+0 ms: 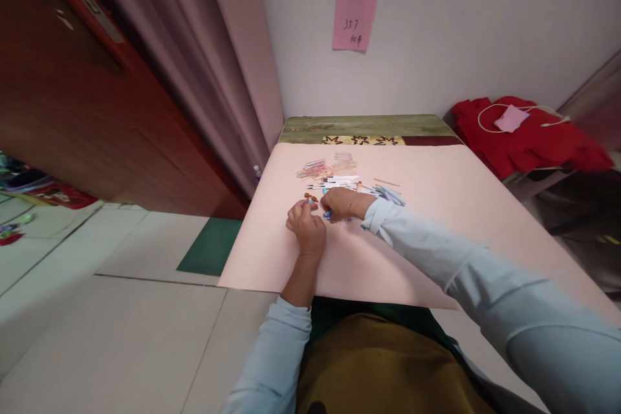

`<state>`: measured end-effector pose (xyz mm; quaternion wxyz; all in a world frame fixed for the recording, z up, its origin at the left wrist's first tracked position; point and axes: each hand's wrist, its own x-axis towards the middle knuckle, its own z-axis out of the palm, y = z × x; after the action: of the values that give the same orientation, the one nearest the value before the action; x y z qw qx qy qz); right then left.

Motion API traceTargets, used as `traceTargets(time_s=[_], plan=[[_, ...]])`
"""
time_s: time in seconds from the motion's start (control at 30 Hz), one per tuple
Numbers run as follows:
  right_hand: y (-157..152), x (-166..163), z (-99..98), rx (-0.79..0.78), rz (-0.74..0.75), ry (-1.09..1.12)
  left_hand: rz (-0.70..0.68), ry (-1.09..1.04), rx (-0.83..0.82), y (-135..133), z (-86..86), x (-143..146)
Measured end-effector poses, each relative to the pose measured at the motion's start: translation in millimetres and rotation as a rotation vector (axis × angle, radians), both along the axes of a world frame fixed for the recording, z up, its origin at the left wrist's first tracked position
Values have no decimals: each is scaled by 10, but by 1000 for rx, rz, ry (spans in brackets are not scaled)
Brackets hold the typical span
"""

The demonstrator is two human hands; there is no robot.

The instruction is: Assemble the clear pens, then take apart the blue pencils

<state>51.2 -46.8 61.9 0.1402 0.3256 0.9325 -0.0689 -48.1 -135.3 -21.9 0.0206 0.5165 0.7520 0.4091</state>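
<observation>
My left hand is over the pink-covered table, its fingers curled in beside some small brown pieces. What its fingertips hold, if anything, is too small to tell. Close on its right, my right hand reaches down with bent, closed fingers at several small blue pieces; its grip is partly hidden. Just beyond the hands lie thin white pen refills with dark tips. Light blue pen barrels lie to the right of my right hand. Clear tubes are spread farther back.
A thin tan stick lies behind the barrels. The table's green patterned end meets the wall. Red cloth with a white cable is at the right. A brown door and a curtain stand at the left.
</observation>
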Motion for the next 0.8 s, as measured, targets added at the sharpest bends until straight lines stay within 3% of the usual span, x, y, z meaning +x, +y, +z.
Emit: traceTargets(time_s=[0.13, 0.43, 0.67, 0.8], plan=[[-27, 33, -2, -14, 30, -28, 14, 8, 8, 7, -9, 5], [-153, 103, -82, 115, -20, 23, 5, 21, -7, 19, -18, 4], [-70, 383, -143, 103, -104, 142, -20, 68, 8, 33, -39, 2], [-27, 534, -158, 141, -207, 370, -75, 178, 96, 12, -14, 40]])
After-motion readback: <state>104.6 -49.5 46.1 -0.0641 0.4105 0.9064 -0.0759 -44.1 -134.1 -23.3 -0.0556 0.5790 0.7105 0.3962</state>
